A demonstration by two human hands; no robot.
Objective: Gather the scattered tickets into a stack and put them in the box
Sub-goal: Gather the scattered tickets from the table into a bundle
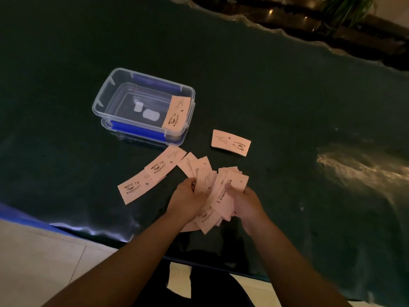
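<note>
Both hands meet at lower centre of the frame over a ragged bundle of pale pink paper tickets (218, 196) printed with a coffee-cup logo. The left hand (188, 200) closes on the bundle's left side, fingers curled over the fanned top edges; the right hand (244, 203) clamps its right side with the thumb pressed on the top ticket. Opposed pressure from both sides is, in all likelihood, meant to square the misaligned edges into one stack.

Loose tickets remain on the dark green table surface (287, 107):
- two overlapping tickets (152, 173) left of the hands, lying diagonally;
- one small stack of tickets (231, 142) above and right of the hands, apart from the bundle.

The clear plastic box with blue latches (110, 89) sits in the upper left of the frame, open. One ticket (177, 113) leans against its right inner wall. Two small white objects (146, 111) lie on the box floor; their nature cannot be told.

Gathering appears incomplete: the loose tickets must join the bundle before transfer.
</note>
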